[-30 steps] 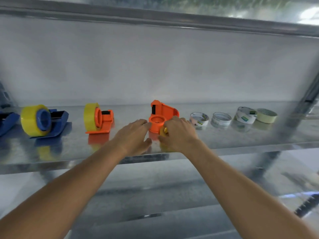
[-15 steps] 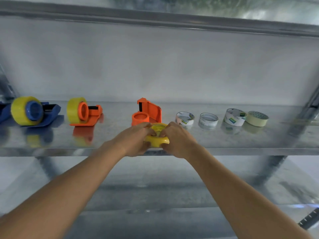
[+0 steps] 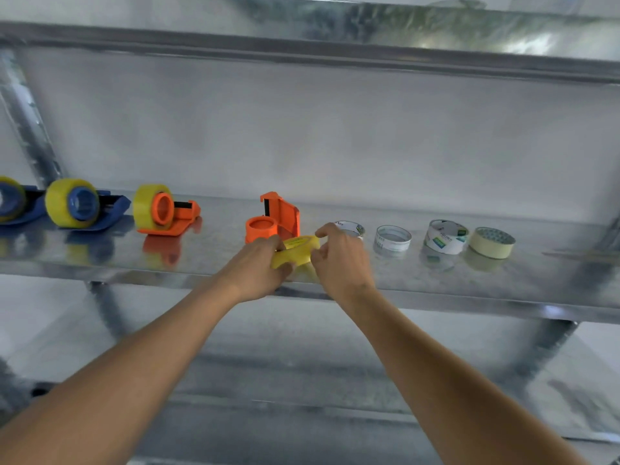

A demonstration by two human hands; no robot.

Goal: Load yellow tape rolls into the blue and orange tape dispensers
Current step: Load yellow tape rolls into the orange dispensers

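A yellow tape roll (image 3: 297,250) is held tilted just above the metal shelf (image 3: 436,283), in front of an empty orange dispenser (image 3: 273,219) lying on its side. My left hand (image 3: 256,270) grips the roll's left side. My right hand (image 3: 339,255) is at the roll's right edge, fingers curled around it. To the left stand an orange dispenser loaded with yellow tape (image 3: 161,209) and a blue dispenser loaded with yellow tape (image 3: 79,204). Another blue one (image 3: 11,201) is cut off at the left edge.
Right of my hands, white-cored tape rolls (image 3: 392,237) (image 3: 446,236) and a beige masking tape roll (image 3: 491,241) sit in a row; one more roll (image 3: 350,226) is partly behind my right hand. A shelf post (image 3: 32,122) rises at left; another shelf runs overhead.
The yellow roll has come up off the shelf and tilted. My left hand now carries it while my right hand's fingers have loosened at its right edge. The view shifted right.
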